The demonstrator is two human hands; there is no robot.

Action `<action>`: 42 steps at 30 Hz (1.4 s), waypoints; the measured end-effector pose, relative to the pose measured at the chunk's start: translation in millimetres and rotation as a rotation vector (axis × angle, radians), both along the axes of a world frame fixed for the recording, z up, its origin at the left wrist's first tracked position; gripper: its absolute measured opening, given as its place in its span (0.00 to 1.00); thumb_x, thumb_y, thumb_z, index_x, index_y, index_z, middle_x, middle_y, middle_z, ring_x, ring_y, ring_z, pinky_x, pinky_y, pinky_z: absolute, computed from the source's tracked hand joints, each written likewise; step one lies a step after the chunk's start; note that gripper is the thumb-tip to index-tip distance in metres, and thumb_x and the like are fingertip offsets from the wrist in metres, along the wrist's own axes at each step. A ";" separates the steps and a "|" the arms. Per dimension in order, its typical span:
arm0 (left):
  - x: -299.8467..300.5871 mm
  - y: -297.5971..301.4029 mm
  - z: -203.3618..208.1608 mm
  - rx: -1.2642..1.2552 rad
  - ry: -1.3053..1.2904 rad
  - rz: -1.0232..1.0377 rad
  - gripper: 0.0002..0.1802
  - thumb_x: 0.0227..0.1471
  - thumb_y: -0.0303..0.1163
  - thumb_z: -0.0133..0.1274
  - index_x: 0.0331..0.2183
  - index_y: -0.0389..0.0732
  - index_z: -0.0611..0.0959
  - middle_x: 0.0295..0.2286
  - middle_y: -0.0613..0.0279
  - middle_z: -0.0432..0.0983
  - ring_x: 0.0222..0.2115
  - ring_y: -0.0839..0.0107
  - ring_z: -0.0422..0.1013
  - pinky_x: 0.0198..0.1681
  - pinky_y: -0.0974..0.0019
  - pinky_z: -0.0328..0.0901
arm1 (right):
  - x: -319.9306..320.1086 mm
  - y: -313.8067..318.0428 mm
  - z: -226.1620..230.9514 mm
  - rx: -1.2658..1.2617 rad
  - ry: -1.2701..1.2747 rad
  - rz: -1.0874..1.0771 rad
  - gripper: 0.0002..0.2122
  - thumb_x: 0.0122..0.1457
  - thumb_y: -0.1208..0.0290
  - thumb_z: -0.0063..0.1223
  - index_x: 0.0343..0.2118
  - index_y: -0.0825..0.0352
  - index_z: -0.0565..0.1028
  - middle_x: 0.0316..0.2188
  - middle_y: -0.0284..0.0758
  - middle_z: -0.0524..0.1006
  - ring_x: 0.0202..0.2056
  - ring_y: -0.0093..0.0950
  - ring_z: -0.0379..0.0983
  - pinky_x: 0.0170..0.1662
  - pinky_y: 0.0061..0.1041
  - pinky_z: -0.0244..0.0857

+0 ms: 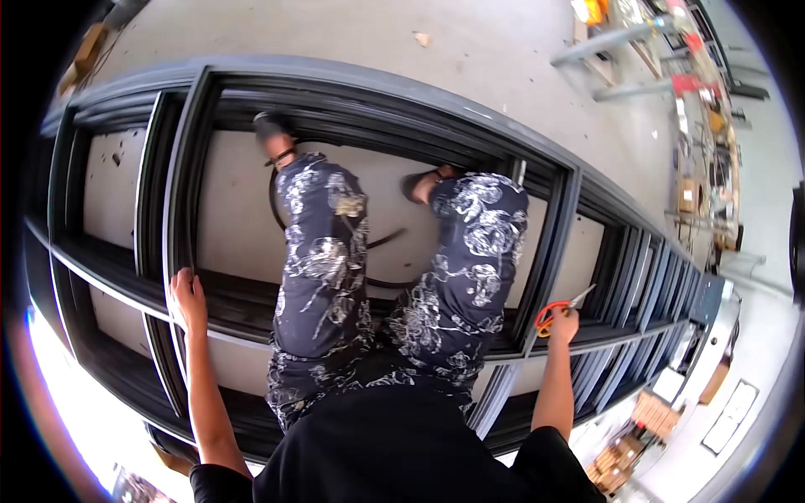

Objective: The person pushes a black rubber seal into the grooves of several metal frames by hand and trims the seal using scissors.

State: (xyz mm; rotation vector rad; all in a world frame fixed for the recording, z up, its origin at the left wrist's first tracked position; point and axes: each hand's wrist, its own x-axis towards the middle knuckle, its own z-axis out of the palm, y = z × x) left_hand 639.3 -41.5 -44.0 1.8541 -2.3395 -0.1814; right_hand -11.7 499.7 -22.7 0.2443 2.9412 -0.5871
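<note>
1. One pair of orange-handled scissors point(550, 317) sits beside the right crossbar of the stacked metal frames point(558, 243), above their near long rail, blades pointing outward to the right; the right hand point(565, 325) has its fingers curled around the handles.
2. They look light and stiff, with slim, pointed blades; the handle loops seem the safe place to hold them, away from the tips.
3. Toward the left of the frames, the left hand point(189, 303) lies where a crossbar meets the near long rail; whether its fingers pinch anything, I cannot tell.
4. The frames themselves look rigid, long and probably heavy as a stack, with smooth bars that could slip; a rail near a crossbar joint seems the firmest hold.
5. Within the frames' middle opening lies a dark curved strip point(387, 238), apparently thin and bendy, between two legs in patterned trousers point(323, 251).
6. Beyond the frames' far right end, cardboard boxes point(616, 463) are stacked.
7. No brand, label or writing is readable on scissors, frames or boxes.
</note>
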 end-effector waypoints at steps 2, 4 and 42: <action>-15.4 4.5 4.3 0.107 0.081 -0.023 0.09 0.50 0.25 0.56 0.36 0.39 0.79 0.30 0.53 0.75 0.33 0.52 0.72 0.38 0.55 0.67 | 40.3 14.7 -3.1 0.190 -0.023 0.034 0.21 0.49 0.58 0.63 0.40 0.70 0.75 0.35 0.46 0.80 0.38 0.42 0.78 0.43 0.40 0.70; -22.4 16.4 4.3 0.132 0.058 -0.102 0.08 0.50 0.27 0.56 0.35 0.40 0.80 0.29 0.53 0.76 0.33 0.53 0.73 0.37 0.54 0.68 | 70.4 5.7 4.2 0.302 -0.084 0.079 0.22 0.50 0.55 0.61 0.41 0.67 0.75 0.35 0.46 0.80 0.39 0.46 0.78 0.44 0.42 0.69; -119.6 160.8 -66.6 1.510 1.413 0.789 0.17 0.59 0.36 0.51 0.47 0.39 0.80 0.43 0.57 0.80 0.42 0.61 0.76 0.47 0.63 0.68 | 84.3 -328.8 122.6 -1.034 -0.393 0.562 0.17 0.62 0.77 0.51 0.54 0.66 0.69 0.31 0.29 0.73 0.26 0.16 0.68 0.29 0.16 0.66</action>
